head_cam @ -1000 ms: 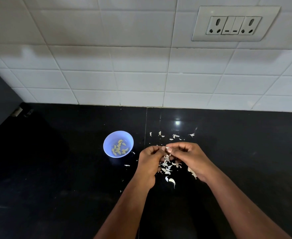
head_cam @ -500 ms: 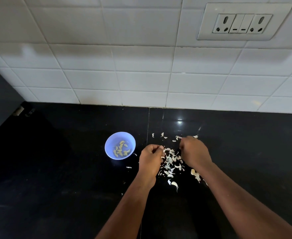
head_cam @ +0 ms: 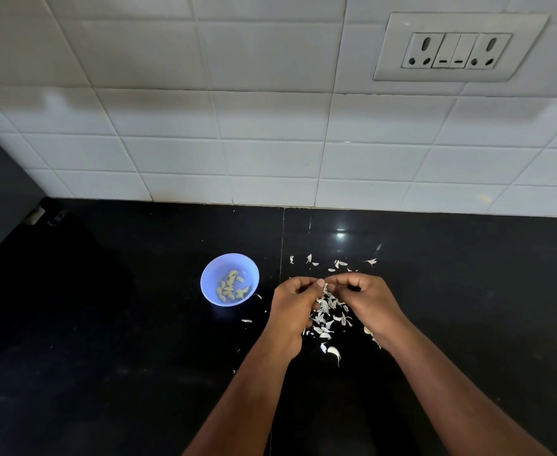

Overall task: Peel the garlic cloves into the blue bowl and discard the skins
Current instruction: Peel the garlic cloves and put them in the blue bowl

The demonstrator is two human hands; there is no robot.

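White tiles back a glossy black counter, with a socket plate high on the right of the wall and a seam running from near to far through the counter's middle. On the counter, left of the seam, stands the blue bowl, upright, holding a small heap of peeled cloves that point every which way. Just right of the bowl, the left hand and right hand meet above the counter, fingers curled and tips pinched together on something small between them; whether it is a clove or only skin cannot be told, nor which way it points. Under and between the hands lies a scatter of white skins, with a few more strewn farther off toward the wall. One unpeeled clove lies near the wrists, its long axis slanting near-right, thin tail toward the near edge.
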